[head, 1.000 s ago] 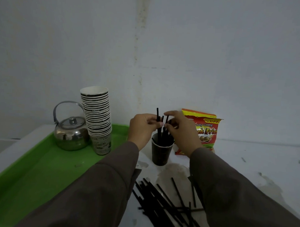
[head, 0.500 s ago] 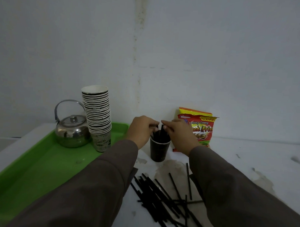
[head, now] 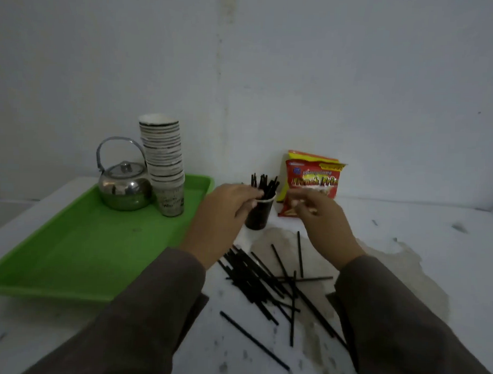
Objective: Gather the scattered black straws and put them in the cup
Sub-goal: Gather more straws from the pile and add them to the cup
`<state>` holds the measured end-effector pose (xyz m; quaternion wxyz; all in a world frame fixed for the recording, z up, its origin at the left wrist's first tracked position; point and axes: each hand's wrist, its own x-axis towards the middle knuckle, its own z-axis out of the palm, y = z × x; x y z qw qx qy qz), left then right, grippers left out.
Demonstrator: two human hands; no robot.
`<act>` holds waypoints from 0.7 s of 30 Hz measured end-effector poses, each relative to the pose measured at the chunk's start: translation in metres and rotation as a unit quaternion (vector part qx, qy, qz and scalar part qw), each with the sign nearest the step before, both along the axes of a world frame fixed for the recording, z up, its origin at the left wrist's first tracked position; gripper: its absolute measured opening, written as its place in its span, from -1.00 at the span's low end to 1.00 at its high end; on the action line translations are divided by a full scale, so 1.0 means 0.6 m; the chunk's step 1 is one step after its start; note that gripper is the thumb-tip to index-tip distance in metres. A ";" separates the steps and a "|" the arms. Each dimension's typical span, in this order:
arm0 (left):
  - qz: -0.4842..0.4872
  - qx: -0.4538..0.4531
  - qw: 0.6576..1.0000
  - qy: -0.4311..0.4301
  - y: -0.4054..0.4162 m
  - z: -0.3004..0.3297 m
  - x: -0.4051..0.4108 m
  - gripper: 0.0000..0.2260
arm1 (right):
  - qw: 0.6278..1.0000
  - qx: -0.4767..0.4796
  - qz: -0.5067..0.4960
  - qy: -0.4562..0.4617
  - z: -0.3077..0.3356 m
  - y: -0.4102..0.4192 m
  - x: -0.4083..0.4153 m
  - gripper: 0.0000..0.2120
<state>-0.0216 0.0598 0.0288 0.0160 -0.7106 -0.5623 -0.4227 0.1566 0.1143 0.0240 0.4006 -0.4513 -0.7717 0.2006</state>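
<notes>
A dark paper cup (head: 258, 218) stands on the white table, with several black straws (head: 264, 184) upright in it. My left hand (head: 224, 217) is at the cup's left side, thumb on the wall and fingertips at the rim by the straws. Right of the cup, my right hand (head: 323, 224) hovers blurred, its fingers loosely curled and holding nothing. Several scattered black straws (head: 254, 276) lie in a loose pile on the table between my forearms, and one stray straw (head: 254, 341) lies nearer to me.
A green tray (head: 83, 251) on the left carries a steel kettle (head: 125, 188) and a tall stack of paper cups (head: 163, 161). A red and yellow snack bag (head: 312, 175) leans on the wall behind the cup. The stained white table (head: 419, 249) extends to the right.
The straws held over the cup have dropped into it. My right hand let go and drew back to the right. My left hand sank to the cup's rim.
</notes>
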 end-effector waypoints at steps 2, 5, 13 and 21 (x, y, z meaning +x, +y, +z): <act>-0.041 -0.026 0.999 0.007 -0.056 -0.035 0.020 -0.81 | 1.000 -0.020 -0.012 -0.013 -0.039 -0.043 0.024 -0.81; -0.094 -0.091 0.991 0.034 -0.114 -0.091 0.040 -0.84 | 0.996 -0.054 -0.016 -0.074 -0.094 -0.096 0.051 -0.84; -0.171 -0.204 0.960 0.090 -0.140 -0.140 0.062 -0.83 | 0.979 -0.010 -0.060 -0.193 -0.116 -0.129 0.087 -0.81; -0.188 -0.234 0.947 0.118 -0.140 -0.153 0.059 -0.83 | 0.935 -0.107 -0.078 -0.328 -0.120 -0.125 0.073 -0.73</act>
